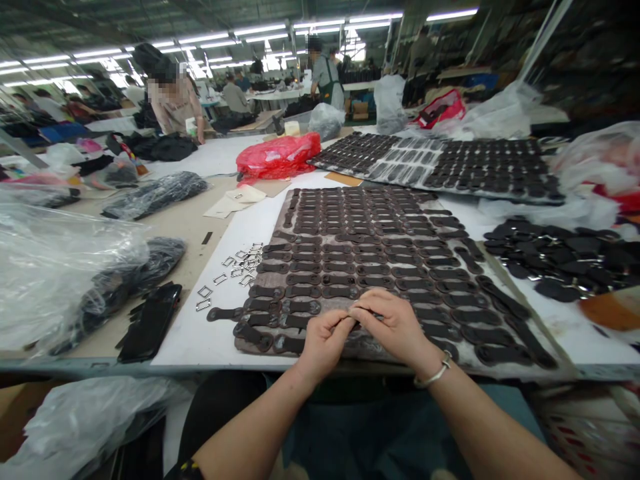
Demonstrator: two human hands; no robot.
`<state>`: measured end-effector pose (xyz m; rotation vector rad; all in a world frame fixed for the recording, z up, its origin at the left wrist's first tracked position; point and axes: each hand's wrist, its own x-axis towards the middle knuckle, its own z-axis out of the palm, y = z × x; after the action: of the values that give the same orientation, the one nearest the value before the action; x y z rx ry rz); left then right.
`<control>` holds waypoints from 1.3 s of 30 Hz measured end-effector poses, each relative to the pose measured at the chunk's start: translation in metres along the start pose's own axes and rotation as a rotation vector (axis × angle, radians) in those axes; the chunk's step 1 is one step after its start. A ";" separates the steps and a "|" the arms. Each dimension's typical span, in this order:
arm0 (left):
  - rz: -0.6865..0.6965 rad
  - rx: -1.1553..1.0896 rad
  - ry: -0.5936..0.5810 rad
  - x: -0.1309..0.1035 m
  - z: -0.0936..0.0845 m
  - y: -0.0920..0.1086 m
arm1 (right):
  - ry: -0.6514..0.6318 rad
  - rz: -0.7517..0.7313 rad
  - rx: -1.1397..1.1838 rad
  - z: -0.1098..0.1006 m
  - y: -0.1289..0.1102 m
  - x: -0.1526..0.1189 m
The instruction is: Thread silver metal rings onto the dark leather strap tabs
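The board (329, 241) carries rows of dark straps (340, 292). Left hand (326, 335) and right hand (395, 325) meet above the board's near part — fingertips pinched on a small dark piece (356, 318), mostly hidden. Metal frames (249, 265) lie left of the board; a red bag (280, 157) lies beyond it.

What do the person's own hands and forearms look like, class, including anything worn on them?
Both the left hand and right hand are gloveless, with bare forearms. A silvery bangle circles the right wrist. Dark material with yellow marks shows near the left elbow.
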<state>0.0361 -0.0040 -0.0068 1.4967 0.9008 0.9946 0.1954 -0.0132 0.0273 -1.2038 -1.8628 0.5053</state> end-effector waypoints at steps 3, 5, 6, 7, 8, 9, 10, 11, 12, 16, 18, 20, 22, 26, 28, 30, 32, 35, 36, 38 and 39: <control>-0.030 -0.019 -0.023 0.001 0.002 0.002 | -0.050 -0.011 -0.030 0.000 -0.002 -0.001; -0.051 -0.047 -0.048 0.002 0.002 0.003 | -0.063 -0.018 -0.051 0.000 -0.001 -0.002; -0.059 -0.062 -0.058 0.002 0.002 0.003 | -0.066 -0.019 -0.054 0.000 0.000 -0.001; -0.064 -0.077 -0.060 0.002 0.002 0.003 | -0.070 -0.017 -0.048 0.000 0.001 -0.001; -0.067 -0.094 -0.052 0.003 0.002 0.002 | -0.070 -0.011 -0.033 0.001 0.002 -0.001; -0.071 -0.119 -0.037 0.003 0.002 0.001 | -0.065 0.001 -0.015 0.001 0.003 0.000; -0.075 -0.153 -0.014 0.003 0.002 0.000 | -0.054 0.021 0.006 0.002 0.005 0.000; -0.076 -0.191 0.015 0.003 0.001 -0.002 | -0.040 0.048 0.028 0.003 0.006 0.000; -0.073 -0.226 0.047 0.004 0.001 -0.004 | -0.023 0.078 0.045 0.004 0.007 0.001; -0.024 -0.292 0.154 0.005 0.001 -0.009 | -0.023 0.143 0.030 0.006 0.009 0.000; -0.016 -0.305 0.152 0.004 0.001 -0.010 | -0.060 0.137 -0.005 0.007 0.008 -0.001; -0.024 -0.316 0.119 0.004 0.002 -0.010 | -0.086 0.128 -0.020 0.007 0.007 -0.001; -0.039 -0.329 0.089 0.004 0.001 -0.010 | -0.090 0.112 -0.026 0.006 0.005 -0.001; -0.051 -0.352 0.104 0.007 -0.004 -0.009 | -0.132 0.078 -0.018 0.004 0.003 -0.002; -0.049 -0.354 0.115 0.009 -0.008 -0.009 | -0.166 0.063 -0.015 0.004 0.002 -0.002; -0.064 -0.352 0.095 0.010 -0.012 -0.009 | -0.201 0.045 -0.012 0.005 0.002 -0.002; -0.073 -0.330 0.073 0.011 -0.015 -0.008 | -0.227 0.026 -0.007 0.006 0.002 -0.003; -0.053 -0.275 0.095 0.010 -0.017 -0.005 | -0.216 0.026 -0.015 0.009 0.000 -0.004; -0.050 -0.262 0.110 0.009 -0.018 -0.005 | -0.204 0.033 -0.023 0.011 0.000 -0.004; -0.053 -0.239 0.129 0.009 -0.020 -0.007 | -0.200 0.047 -0.041 0.013 0.001 -0.004; -0.061 -0.229 0.123 0.009 -0.020 -0.009 | -0.191 0.055 -0.055 0.015 0.003 -0.004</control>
<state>0.0205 0.0131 -0.0135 1.2201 0.8813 1.1150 0.1855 -0.0141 0.0155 -1.2834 -2.0201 0.6218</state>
